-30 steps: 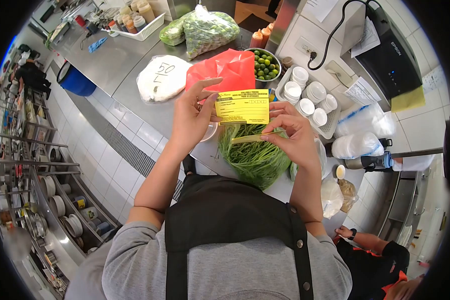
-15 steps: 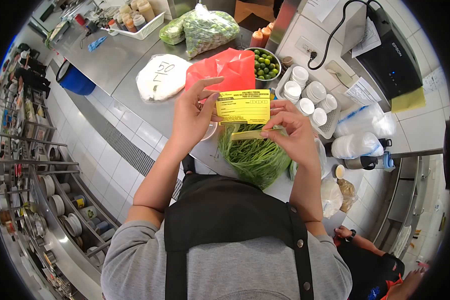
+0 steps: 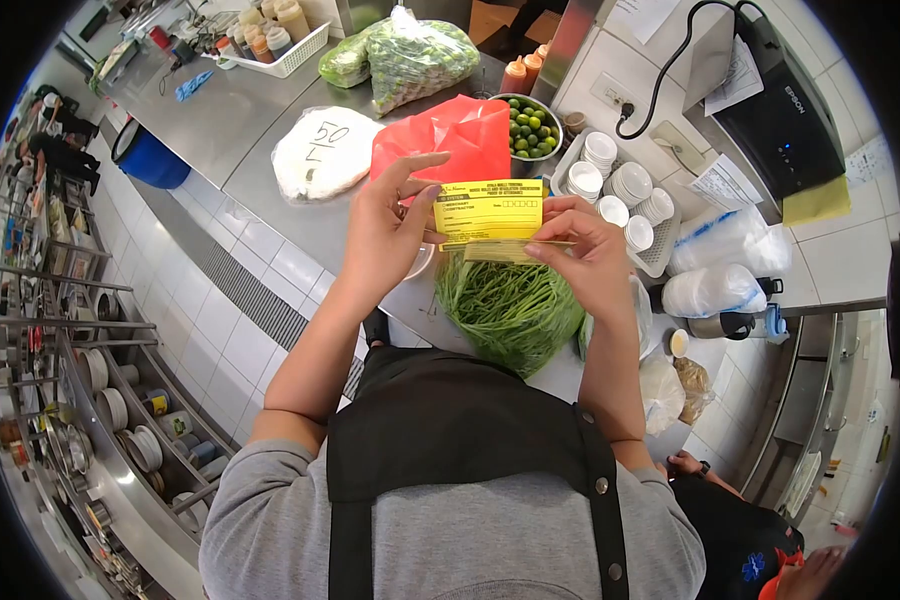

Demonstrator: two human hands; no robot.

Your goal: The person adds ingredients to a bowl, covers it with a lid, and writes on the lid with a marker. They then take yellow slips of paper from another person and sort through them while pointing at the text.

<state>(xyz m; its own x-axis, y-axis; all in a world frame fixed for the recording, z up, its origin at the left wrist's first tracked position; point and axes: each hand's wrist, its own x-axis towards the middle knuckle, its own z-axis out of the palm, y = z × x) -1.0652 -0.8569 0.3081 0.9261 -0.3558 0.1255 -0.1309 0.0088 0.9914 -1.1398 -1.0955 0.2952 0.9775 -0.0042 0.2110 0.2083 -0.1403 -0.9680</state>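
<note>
A yellow printed card [image 3: 490, 212] is held up in front of me between both hands, with more yellow edges along its bottom. My left hand [image 3: 402, 220] pinches its left edge, thumb in front. At the lower right, my right hand [image 3: 582, 245] grips the card and the edges beneath it between thumb and fingers. Directly below is a clear bag of long green vegetables [image 3: 510, 315] on the steel counter. Behind the card lies a red plastic bag [image 3: 440, 135], next to a metal bowl of green citrus fruits [image 3: 532, 128].
A white bag marked 50 [image 3: 325, 155] and bagged green vegetables [image 3: 425, 60] lie on the counter [image 3: 260, 110]. To the right are a basket of small white cups [image 3: 630, 185], plastic-wrapped stacks [image 3: 720, 285] and a black Epson printer [image 3: 780, 110]. Another person [image 3: 735, 530] is at lower right.
My right hand has shifted slightly, and the yellow piece that hung tilted below the card is now level against its bottom edge. The person at lower right has moved a little.
</note>
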